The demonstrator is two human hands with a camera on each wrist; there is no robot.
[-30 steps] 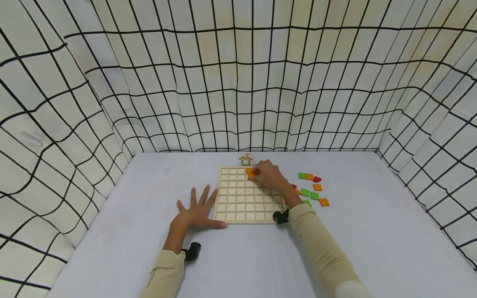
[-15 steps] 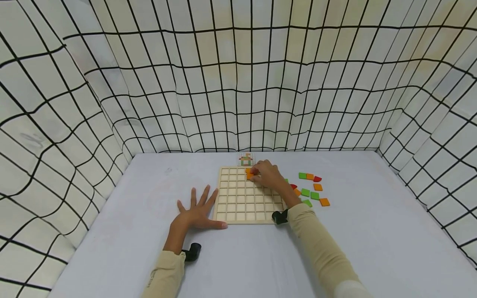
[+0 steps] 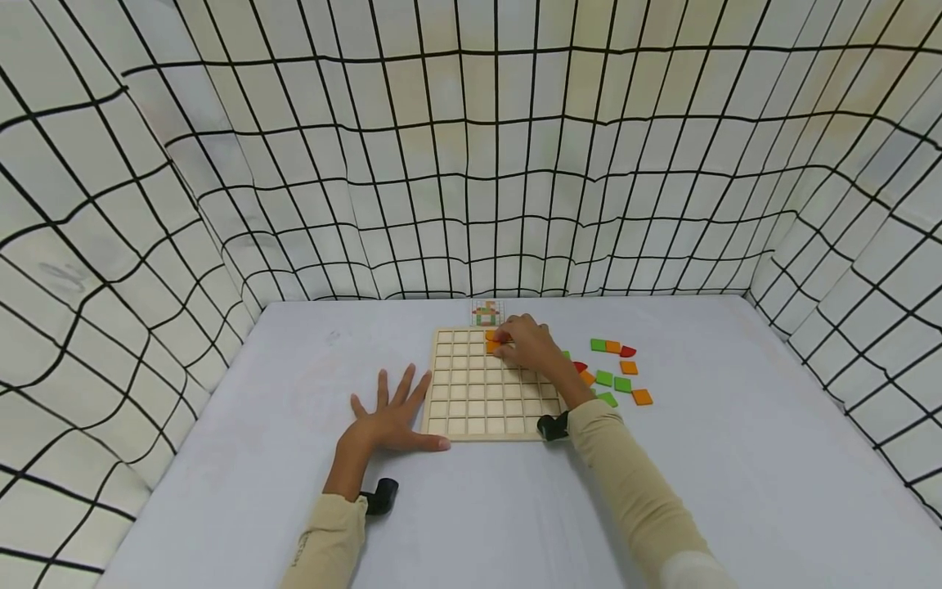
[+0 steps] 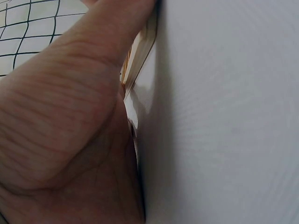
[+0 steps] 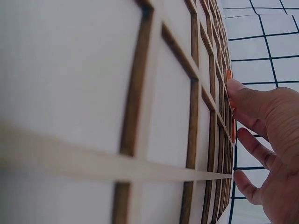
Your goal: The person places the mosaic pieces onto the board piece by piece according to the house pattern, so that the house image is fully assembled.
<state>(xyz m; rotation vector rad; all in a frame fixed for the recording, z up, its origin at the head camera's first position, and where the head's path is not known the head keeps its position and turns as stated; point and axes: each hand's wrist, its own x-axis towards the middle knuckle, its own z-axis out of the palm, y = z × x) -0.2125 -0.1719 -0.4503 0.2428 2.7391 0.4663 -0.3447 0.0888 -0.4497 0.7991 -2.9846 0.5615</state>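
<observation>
A wooden grid board (image 3: 467, 393) with square cells lies on the white table. My left hand (image 3: 390, 421) rests flat beside its left edge, fingers spread and thumb along the front corner. Over the board's far part, my right hand (image 3: 531, 342) pinches an orange square tile (image 3: 492, 348) between thumb and fingers at a back cell. Just behind that tile sits another orange piece (image 3: 489, 335). In the right wrist view, the thumb and index of the right hand (image 5: 266, 126) touch orange at the far cells. The left wrist view shows mostly the palm (image 4: 60, 116) and tabletop.
A small printed pattern card (image 3: 486, 312) lies behind the board. Right of the board are scattered green tiles (image 3: 622, 384), orange tiles (image 3: 643, 397) and red rounded pieces (image 3: 628, 352); the right arm hides some. White walls with black netting (image 3: 500, 221) enclose the table.
The orange tile under my right fingers has shifted slightly left, close to the piece behind it. Over the last half second both hands stay nearly still.
</observation>
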